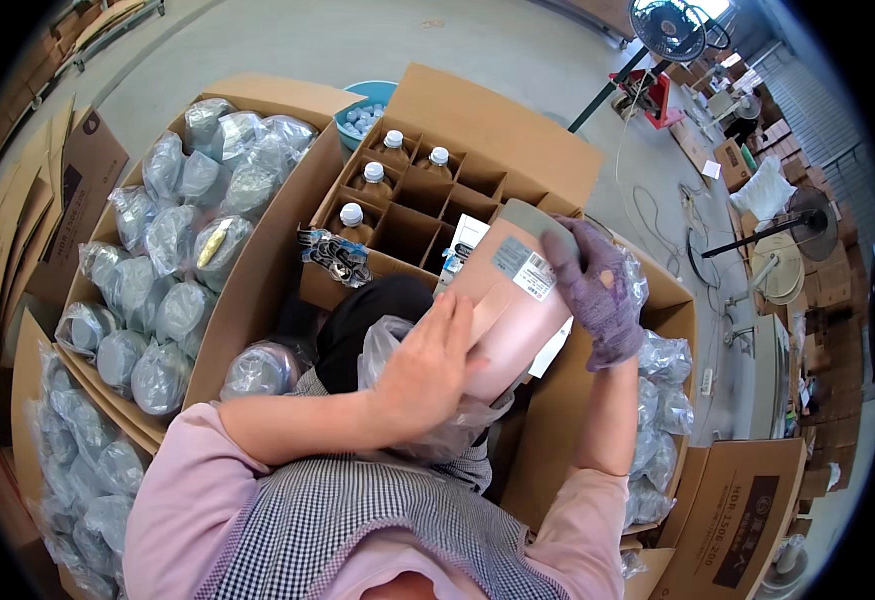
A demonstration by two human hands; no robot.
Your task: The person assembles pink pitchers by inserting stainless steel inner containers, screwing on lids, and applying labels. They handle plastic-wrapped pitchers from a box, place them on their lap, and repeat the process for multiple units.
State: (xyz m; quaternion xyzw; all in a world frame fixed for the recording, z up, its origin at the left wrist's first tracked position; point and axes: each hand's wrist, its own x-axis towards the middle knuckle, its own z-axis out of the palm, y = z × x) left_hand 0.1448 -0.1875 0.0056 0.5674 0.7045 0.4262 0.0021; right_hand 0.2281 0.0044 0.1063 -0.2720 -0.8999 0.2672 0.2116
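Observation:
A pink metallic cylinder [510,330], like a flask, lies tilted over my lap, its grey end up and to the right. It bears a grey sticker and a white barcode label [534,276]. My right hand [602,290], in a purple-grey work glove, is closed around the grey end. My bare left hand [429,362] lies against the cylinder's side with its fingers stretched out. A crumpled clear plastic bag [447,435] hangs about the lower end, partly hidden by my left forearm.
Ahead stands a divided carton [397,268] with several white-capped bottles. A bundle of small packets [335,256] hangs on its near corner. Plastic-wrapped cylinders [172,240] fill a carton on the left; more lie at right [660,410]. A blue basin [373,92] and a fan [667,28] are beyond.

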